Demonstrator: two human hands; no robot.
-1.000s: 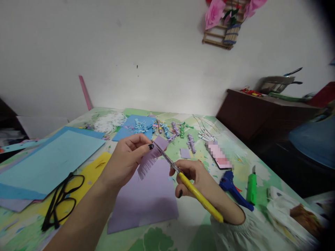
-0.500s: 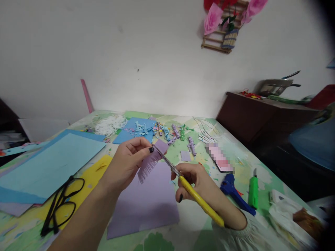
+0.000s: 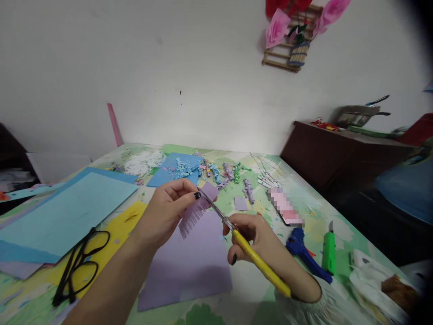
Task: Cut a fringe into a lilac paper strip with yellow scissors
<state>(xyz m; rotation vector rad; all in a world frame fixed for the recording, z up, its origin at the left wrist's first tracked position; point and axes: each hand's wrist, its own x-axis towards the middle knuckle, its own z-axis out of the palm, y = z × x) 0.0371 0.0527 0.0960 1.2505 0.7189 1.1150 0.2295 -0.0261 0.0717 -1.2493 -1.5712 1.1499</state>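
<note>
Between the thumb and fingers of my left hand [image 3: 171, 208] is a purple paper strip [image 3: 194, 216], its lower edge cut into a fine fringe. My right hand [image 3: 248, 234] is closed around a pair of scissors [image 3: 260, 264] with yellow handles. The blades lie across the strip close to my left thumb, nearly closed. Below both hands a larger purple sheet [image 3: 192, 275] rests flat on the table. A small purple square [image 3: 240, 203] and rolled, fringed purple pieces [image 3: 249, 191] lie beyond my right hand.
Black glasses [image 3: 81, 264] sit at left on a yellow sheet [image 3: 125, 230], beside light blue sheets [image 3: 67, 212]. Blue scraps [image 3: 184, 167] and white strings [image 3: 144, 162] are at the back. To the right lie a phone [image 3: 284, 205], a blue glue gun [image 3: 306, 255] and a green cutter [image 3: 329, 255].
The whole view has shifted slightly. Both hands, the strip and the scissors keep almost the same position relative to each other.
</note>
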